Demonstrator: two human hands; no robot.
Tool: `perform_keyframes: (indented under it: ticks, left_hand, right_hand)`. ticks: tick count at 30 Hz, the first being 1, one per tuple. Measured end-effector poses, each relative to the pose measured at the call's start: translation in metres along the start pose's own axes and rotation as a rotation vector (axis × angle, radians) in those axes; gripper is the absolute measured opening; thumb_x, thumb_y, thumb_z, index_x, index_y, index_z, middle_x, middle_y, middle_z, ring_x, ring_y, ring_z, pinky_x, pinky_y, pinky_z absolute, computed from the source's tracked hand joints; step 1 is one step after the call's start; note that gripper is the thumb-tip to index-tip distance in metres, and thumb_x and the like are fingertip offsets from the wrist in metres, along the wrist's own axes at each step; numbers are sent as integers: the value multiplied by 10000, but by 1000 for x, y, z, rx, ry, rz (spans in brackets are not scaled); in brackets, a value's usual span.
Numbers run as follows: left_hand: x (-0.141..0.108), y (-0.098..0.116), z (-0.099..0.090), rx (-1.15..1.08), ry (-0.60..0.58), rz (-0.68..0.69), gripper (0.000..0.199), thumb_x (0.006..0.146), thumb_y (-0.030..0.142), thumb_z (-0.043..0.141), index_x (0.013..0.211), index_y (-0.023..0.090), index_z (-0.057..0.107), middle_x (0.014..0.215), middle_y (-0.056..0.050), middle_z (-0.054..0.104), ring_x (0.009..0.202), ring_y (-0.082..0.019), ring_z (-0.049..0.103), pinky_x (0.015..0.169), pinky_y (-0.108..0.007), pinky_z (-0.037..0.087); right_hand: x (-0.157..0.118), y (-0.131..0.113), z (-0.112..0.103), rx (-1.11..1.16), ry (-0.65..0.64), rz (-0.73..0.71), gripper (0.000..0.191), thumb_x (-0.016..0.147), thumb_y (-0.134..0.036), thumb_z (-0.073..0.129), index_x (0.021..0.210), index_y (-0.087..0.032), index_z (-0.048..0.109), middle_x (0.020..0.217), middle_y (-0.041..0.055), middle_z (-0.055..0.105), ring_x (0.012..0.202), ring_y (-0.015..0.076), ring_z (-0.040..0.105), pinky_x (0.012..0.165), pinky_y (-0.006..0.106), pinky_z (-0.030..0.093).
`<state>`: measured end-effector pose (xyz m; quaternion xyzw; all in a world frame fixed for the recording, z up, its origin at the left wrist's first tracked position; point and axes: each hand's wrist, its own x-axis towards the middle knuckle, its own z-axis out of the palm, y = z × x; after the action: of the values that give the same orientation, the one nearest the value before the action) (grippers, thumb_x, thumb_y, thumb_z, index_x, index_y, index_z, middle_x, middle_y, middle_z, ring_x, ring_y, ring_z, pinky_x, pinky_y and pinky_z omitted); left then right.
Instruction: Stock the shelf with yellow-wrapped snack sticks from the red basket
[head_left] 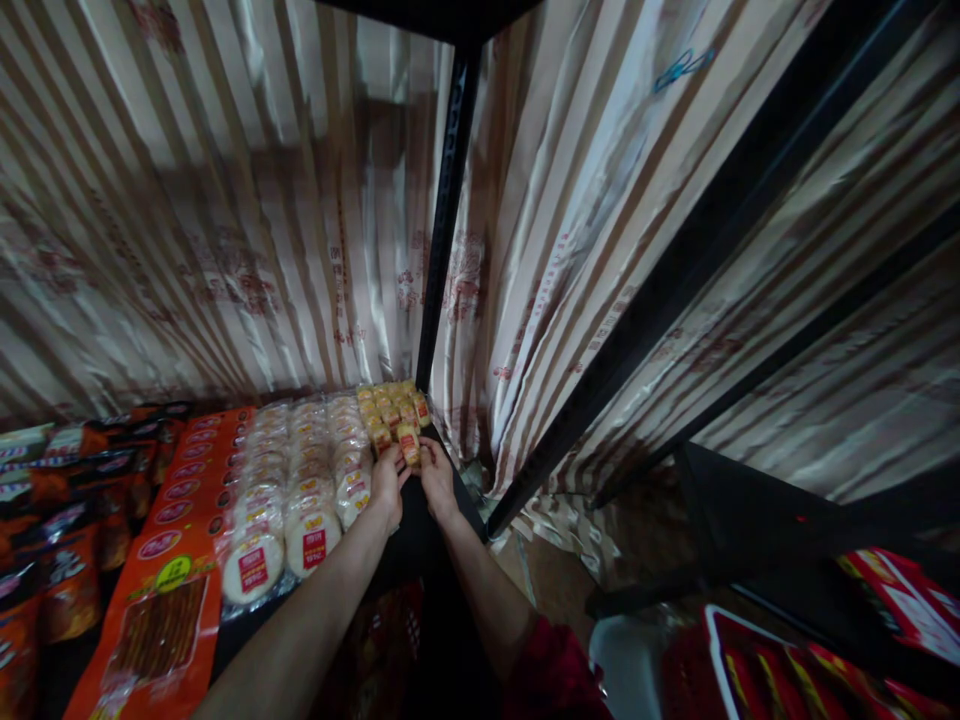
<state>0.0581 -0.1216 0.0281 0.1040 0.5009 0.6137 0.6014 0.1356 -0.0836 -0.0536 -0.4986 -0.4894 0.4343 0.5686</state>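
Observation:
Between my two hands is a small yellow snack packet [408,444] with a red label, at the front of several rows of like yellow packets [390,402]. My left hand [388,485] grips its left side with bent fingers. On its right side, the fingers of my right hand [436,482] are closed against it. Just left of my left hand stand rows of round white cakes [315,540] in clear wrappers with red labels. All of these rest on a black shelf [416,550].
Orange snack bags [169,560] and dark-and-orange packets [71,560] lie to the left. A black shelf post [448,220] rises behind the packets, with a striped curtain [300,220] around. Red packages [795,670] fill the lower right, near a pale stool-like object [626,655].

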Motion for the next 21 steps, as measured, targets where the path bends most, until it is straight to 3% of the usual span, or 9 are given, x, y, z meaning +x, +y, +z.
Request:
perform_keyframes:
  ticks: [6, 10, 15, 18, 21]
  left_hand:
    - [-3, 1, -3, 1, -21, 17, 161, 869, 222, 473, 928, 158, 609, 1094, -103, 628, 1040, -180, 590, 915, -337, 492]
    - [-4, 5, -7, 73, 6, 26, 225, 865, 223, 482, 1063, 151, 561, 1215, -134, 570, 1131, -212, 544, 897, -346, 505]
    - [-13, 11, -9, 189, -3, 116, 434, 792, 98, 521, 1205, 229, 496, 1252, -89, 554, 1086, -194, 570, 844, -328, 521]
    - [-21, 12, -7, 264, -13, 156, 481, 769, 35, 508, 1199, 252, 514, 1218, -74, 577, 1033, -167, 589, 826, -307, 517]
    - [-24, 11, -6, 333, -29, 147, 383, 773, 21, 508, 1099, 210, 580, 1121, -84, 616, 958, -161, 608, 798, -295, 518]
  right_hand:
    - [1, -12, -1, -4, -49, -45, 345, 738, -335, 585, 1058, -207, 599, 1075, 39, 659, 978, 188, 605, 909, 331, 461]
    - [4, -32, -8, -52, -42, -39, 299, 726, -266, 541, 1001, -212, 644, 1041, 24, 672, 978, 189, 607, 925, 341, 452]
    - [2, -69, -20, -323, -48, -115, 261, 692, -185, 509, 847, -246, 711, 948, -10, 684, 945, 190, 599, 926, 339, 437]
    - [1, -88, -24, -497, -106, -244, 274, 708, -150, 479, 766, -255, 725, 893, -9, 682, 901, 187, 603, 896, 334, 441]
    - [1, -98, -25, -613, -196, -328, 303, 715, -118, 456, 727, -256, 725, 860, -2, 683, 878, 193, 605, 883, 345, 447]
